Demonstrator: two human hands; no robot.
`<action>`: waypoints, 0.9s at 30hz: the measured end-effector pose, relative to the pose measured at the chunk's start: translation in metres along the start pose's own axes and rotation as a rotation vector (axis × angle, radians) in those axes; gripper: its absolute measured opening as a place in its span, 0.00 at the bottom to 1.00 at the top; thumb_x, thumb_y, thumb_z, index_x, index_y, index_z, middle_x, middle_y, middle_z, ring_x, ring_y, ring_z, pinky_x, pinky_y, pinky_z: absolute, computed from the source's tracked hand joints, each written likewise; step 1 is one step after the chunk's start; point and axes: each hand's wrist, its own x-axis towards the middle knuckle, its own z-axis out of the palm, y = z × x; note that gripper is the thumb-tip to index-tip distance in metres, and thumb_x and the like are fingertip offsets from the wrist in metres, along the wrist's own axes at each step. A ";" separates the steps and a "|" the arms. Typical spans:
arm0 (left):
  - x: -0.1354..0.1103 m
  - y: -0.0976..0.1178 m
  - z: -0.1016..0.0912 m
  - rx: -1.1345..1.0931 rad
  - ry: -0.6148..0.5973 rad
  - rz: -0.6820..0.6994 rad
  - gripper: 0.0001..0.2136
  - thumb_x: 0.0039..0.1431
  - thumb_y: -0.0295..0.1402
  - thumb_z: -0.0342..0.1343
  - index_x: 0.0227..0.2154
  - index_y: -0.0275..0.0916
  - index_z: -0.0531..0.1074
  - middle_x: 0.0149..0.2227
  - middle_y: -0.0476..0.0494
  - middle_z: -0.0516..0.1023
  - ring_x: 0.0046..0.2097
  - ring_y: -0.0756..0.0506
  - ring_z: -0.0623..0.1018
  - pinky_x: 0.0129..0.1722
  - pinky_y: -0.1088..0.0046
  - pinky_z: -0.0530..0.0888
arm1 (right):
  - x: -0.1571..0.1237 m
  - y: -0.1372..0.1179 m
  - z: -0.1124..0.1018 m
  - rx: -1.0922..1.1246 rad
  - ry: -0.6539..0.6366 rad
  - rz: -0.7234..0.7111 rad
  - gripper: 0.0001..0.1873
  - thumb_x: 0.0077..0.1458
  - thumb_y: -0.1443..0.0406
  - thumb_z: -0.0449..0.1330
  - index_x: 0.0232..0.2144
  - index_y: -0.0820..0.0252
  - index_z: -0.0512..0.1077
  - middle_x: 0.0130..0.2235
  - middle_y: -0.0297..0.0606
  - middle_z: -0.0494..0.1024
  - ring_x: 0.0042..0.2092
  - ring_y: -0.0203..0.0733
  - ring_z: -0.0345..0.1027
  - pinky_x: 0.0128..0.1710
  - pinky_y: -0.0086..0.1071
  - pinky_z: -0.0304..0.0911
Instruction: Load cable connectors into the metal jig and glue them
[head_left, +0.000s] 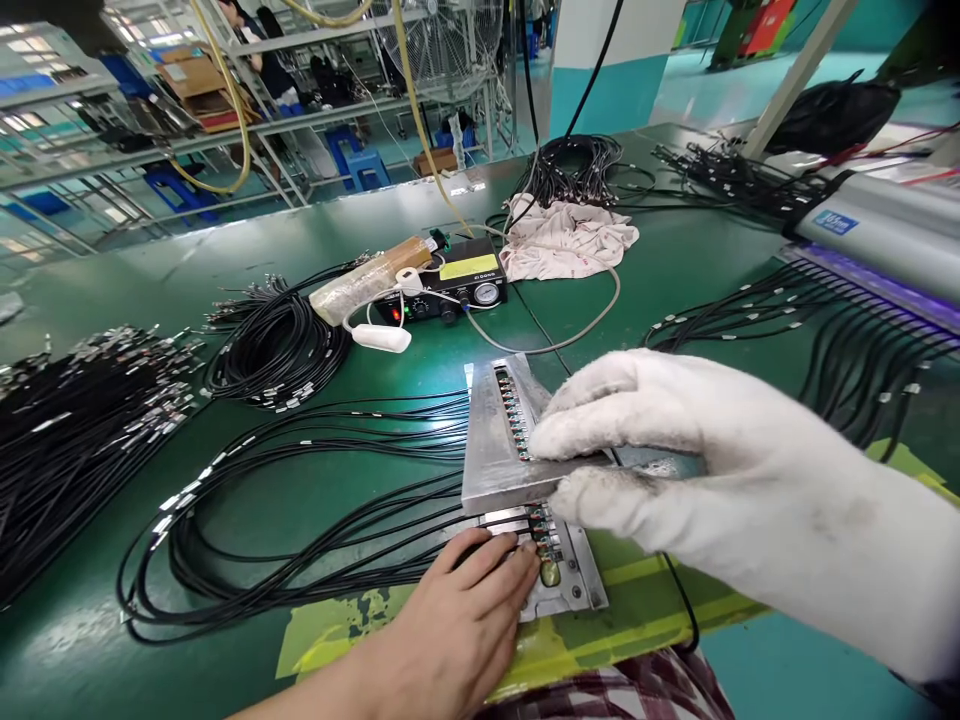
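Observation:
My right hand (720, 460), in a white glove, grips the right side of a slotted metal cover plate (489, 440) between thumb and fingers. The plate sits tilted over a metal fixture (579, 572); a row of small cable ends shows through its slot. My bare left hand (469, 620) lies with fingers extended on the near part of the fixture, over cable ends beside the plate's lower edge. Black cables (337, 535) with white tags run left from the fixture and loop back. Whether my left fingertips touch the plate is hard to see.
Behind the fixture stands a black dispenser box (480, 262) with a gauge, beside a wrapped roll (375, 275) and a pink cloth (570, 240). Cable bundles (97, 430) lie left. At right, cables enter a silver machine (885, 230) glowing violet. Yellow tape (637, 590) lines the front edge.

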 end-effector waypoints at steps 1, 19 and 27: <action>0.001 0.001 0.000 -0.001 -0.003 0.000 0.19 0.64 0.26 0.47 0.57 0.32 0.66 0.54 0.39 0.76 0.55 0.41 0.73 0.57 0.61 0.68 | -0.001 0.000 -0.001 0.001 -0.008 0.013 0.03 0.55 0.66 0.65 0.34 0.57 0.79 0.35 0.29 0.80 0.37 0.33 0.71 0.38 0.27 0.64; 0.012 -0.085 -0.011 -0.169 0.329 -0.460 0.12 0.67 0.28 0.47 0.50 0.41 0.68 0.49 0.39 0.71 0.53 0.42 0.70 0.54 0.62 0.69 | -0.120 0.042 0.068 -0.343 -0.224 -0.149 0.17 0.58 0.51 0.59 0.48 0.47 0.72 0.41 0.35 0.82 0.35 0.42 0.74 0.35 0.33 0.66; 0.083 -0.182 0.016 -0.175 0.285 -0.596 0.13 0.62 0.38 0.58 0.45 0.36 0.71 0.47 0.41 0.73 0.49 0.41 0.74 0.50 0.55 0.73 | -0.125 0.074 0.084 -0.519 -0.269 -0.012 0.29 0.51 0.52 0.64 0.55 0.44 0.67 0.52 0.41 0.78 0.41 0.46 0.76 0.32 0.32 0.70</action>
